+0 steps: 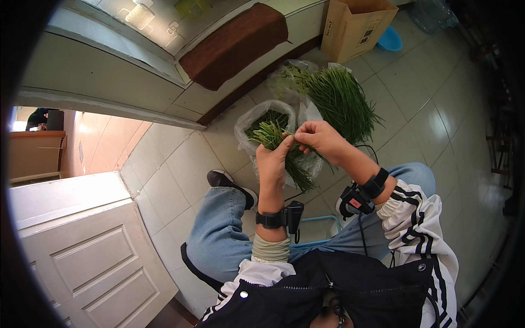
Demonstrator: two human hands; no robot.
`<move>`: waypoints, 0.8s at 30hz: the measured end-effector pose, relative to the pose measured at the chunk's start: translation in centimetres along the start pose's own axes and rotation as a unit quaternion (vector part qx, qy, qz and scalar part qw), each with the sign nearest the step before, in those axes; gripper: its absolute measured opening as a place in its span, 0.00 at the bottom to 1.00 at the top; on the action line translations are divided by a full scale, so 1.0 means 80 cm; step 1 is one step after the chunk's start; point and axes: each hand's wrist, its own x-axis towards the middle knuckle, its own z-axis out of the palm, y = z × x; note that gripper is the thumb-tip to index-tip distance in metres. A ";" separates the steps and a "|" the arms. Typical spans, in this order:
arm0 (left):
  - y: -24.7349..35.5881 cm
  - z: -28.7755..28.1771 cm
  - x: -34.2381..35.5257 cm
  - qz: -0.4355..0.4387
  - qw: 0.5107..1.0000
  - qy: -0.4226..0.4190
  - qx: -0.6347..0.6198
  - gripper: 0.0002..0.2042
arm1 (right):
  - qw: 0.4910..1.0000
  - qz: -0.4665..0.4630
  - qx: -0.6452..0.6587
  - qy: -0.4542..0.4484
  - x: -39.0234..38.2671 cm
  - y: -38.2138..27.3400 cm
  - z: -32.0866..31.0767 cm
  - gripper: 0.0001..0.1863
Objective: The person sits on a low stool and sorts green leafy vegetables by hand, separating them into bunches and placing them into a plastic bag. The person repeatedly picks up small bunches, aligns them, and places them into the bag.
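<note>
My left hand [272, 161] is closed around a bunch of chives [267, 133], thin green stems with their pale ends pointing up and left. The leafy ends of this bunch hang down past the hand toward the floor. Beside the left thumb, my right hand [320, 141] pinches at the edge of the bunch, thumb against fingers. What lies in the pinch looks like chive stems, mostly hidden by the fingertips. Just beyond the left hand stands an open clear plastic bag [240, 127] with dark greens inside. A large pile of chives [342, 101] lies on the floor behind my right hand.
A brown paper bag [350, 33] stands by the wall, a blue basin [389, 39] beside it. A brown cloth-like cover [235, 46] hangs along the wall ledge. At the left is a white panelled door [98, 257]. My knees flank the work; tiled floor [175, 158] spreads around.
</note>
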 end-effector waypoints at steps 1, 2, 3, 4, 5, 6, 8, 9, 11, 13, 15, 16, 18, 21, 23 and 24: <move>0.000 0.000 -0.001 0.001 1.000 -0.003 0.005 0.06 | 1.000 -0.002 -0.016 0.004 0.000 0.000 0.001 0.06; 0.001 -0.001 -0.001 0.005 1.000 -0.009 0.010 0.05 | 0.999 -0.003 -0.032 0.009 -0.001 0.001 0.003 0.06; 0.001 -0.001 -0.001 0.009 1.000 -0.014 0.014 0.05 | 0.999 -0.004 -0.049 0.015 -0.001 0.001 0.004 0.07; 0.001 -0.002 -0.002 0.009 1.000 -0.014 0.015 0.05 | 0.999 -0.008 -0.048 0.011 -0.002 0.001 0.005 0.07; 0.002 -0.002 -0.002 0.009 1.000 -0.013 0.016 0.04 | 0.999 -0.011 -0.047 0.007 -0.003 0.001 0.006 0.07; 0.002 -0.002 -0.002 0.007 1.000 -0.013 0.018 0.04 | 0.999 -0.014 -0.046 0.004 -0.004 0.001 0.006 0.07; 0.004 -0.005 -0.002 0.007 0.998 -0.025 0.059 0.04 | 0.997 0.007 -0.075 -0.004 -0.006 -0.002 0.003 0.07; 0.005 -0.007 -0.002 0.005 0.996 -0.030 0.080 0.04 | 0.996 0.017 -0.090 -0.008 -0.007 -0.004 0.001 0.07; 0.006 -0.010 -0.002 0.000 0.992 -0.040 0.119 0.04 | 0.994 0.044 -0.101 -0.006 -0.008 -0.005 -0.001 0.07; 0.007 -0.012 -0.003 -0.004 0.989 -0.048 0.143 0.05 | 0.993 0.065 -0.103 -0.005 -0.008 -0.005 -0.002 0.08; 0.009 -0.017 -0.002 -0.009 0.987 -0.057 0.152 0.05 | 0.992 0.079 -0.098 -0.003 -0.008 -0.005 -0.003 0.08; 0.012 -0.021 -0.002 -0.005 0.989 -0.042 0.145 0.05 | 0.992 0.090 -0.086 -0.002 -0.008 -0.006 -0.005 0.08; 0.018 -0.031 0.001 0.000 0.991 -0.013 0.136 0.05 | 0.992 0.111 -0.062 0.000 -0.009 -0.008 -0.012 0.08; 0.023 -0.038 0.006 0.025 0.996 0.034 0.084 0.06 | 0.992 0.107 -0.061 -0.006 -0.010 -0.008 -0.014 0.07; 0.026 -0.040 0.008 0.038 0.995 0.063 0.066 0.06 | 0.992 0.111 -0.061 -0.005 -0.009 -0.008 -0.014 0.07; 0.027 -0.040 0.009 0.048 0.995 0.069 0.054 0.06 | 0.992 0.112 -0.061 -0.006 -0.008 -0.008 -0.014 0.07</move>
